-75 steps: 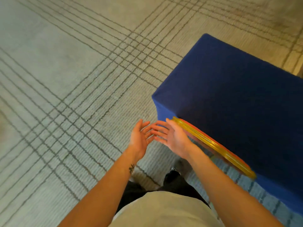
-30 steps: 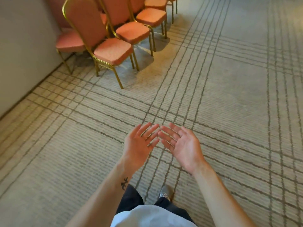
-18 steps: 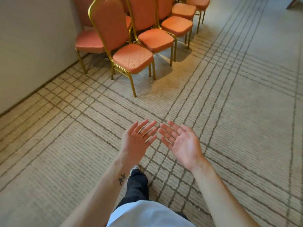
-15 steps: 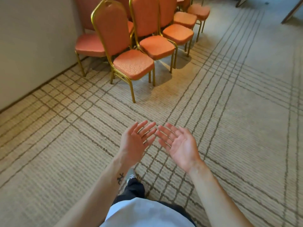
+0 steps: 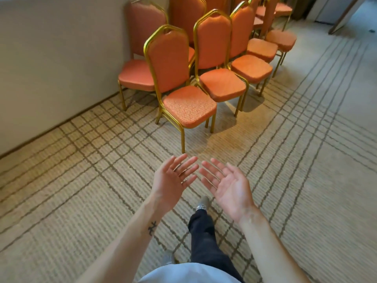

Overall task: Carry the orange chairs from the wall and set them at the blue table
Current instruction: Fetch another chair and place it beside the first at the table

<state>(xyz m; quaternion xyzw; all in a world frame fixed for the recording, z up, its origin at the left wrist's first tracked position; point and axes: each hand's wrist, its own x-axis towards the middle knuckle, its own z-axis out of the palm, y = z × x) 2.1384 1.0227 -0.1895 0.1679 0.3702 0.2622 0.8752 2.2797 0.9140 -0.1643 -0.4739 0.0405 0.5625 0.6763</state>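
Note:
Several orange chairs with gold frames stand in rows along the wall at the top of the head view. The nearest orange chair (image 5: pixel 188 107) faces right, its front leg just beyond my fingertips. A second chair (image 5: pixel 222 83) stands right behind it. My left hand (image 5: pixel 173 180) and my right hand (image 5: pixel 226 185) are held out side by side, palms up, fingers straight, holding nothing. Neither hand touches a chair. The blue table is out of view.
A beige wall (image 5: pixel 61 58) runs along the left. Patterned carpet (image 5: pixel 306 160) spreads to the right of the chairs. My leg and shoe (image 5: pixel 202 207) step forward between my arms. A doorway area (image 5: pixel 346 15) shows at the top right.
I have turned away from the blue table and walked toward the chairs, which have come much nearer. Both hands stay open and empty in front of me.

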